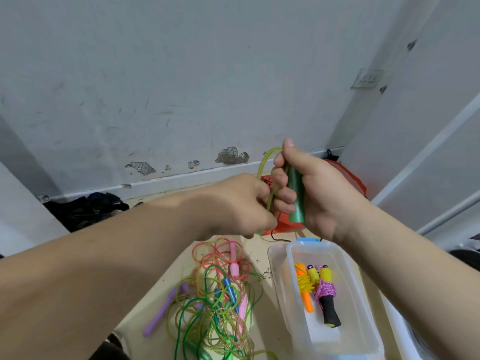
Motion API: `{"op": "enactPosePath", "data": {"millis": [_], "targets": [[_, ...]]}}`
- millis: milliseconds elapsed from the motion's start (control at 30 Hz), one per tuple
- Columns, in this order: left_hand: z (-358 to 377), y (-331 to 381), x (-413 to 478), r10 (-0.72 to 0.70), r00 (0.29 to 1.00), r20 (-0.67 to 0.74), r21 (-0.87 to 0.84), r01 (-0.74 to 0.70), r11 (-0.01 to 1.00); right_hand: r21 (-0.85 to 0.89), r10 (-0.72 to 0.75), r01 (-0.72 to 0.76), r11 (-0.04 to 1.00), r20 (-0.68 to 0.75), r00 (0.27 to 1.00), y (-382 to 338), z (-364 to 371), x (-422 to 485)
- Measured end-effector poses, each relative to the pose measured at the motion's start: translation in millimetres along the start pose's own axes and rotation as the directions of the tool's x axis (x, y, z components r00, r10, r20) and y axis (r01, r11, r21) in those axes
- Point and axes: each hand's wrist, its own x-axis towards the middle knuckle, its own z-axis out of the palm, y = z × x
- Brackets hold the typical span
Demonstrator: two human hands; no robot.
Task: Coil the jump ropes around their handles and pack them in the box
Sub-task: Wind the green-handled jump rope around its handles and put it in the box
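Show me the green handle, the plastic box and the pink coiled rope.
green handle [298, 211]: head view, on its bare lower barrel.
plastic box [282, 294]: head view, on its left wall.
pink coiled rope [325, 291]: head view, on the coils around the yellow handles.

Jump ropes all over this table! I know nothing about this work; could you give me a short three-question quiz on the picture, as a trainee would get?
1. True or false: the right hand grips a green handle.
2. How many coiled ropes lie in the clear box? A one, B two, C four.
3. What colour is the rope that the left hand pinches?

Key: 1 true; 2 B; 3 yellow-green.
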Motion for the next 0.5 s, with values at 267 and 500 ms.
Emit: {"op": "enactPosePath", "data": {"millis": [267, 500], "targets": [[-20.7, 12.6, 8.0, 0.034, 0.961, -0.274, -0.535, -0.182, 0.825, -0.343, 0.000, -0.028, 0.939, -0.081, 0.997, 5.7, -14.8, 1.7], [-43.9, 13.9, 6.5, -0.155, 0.915, -0.372, -0.847, -0.266, 0.460, -0.339, 0.023, 0.004, 0.941, 0.076, 0.997, 9.5, -8.9, -3.1]]}}
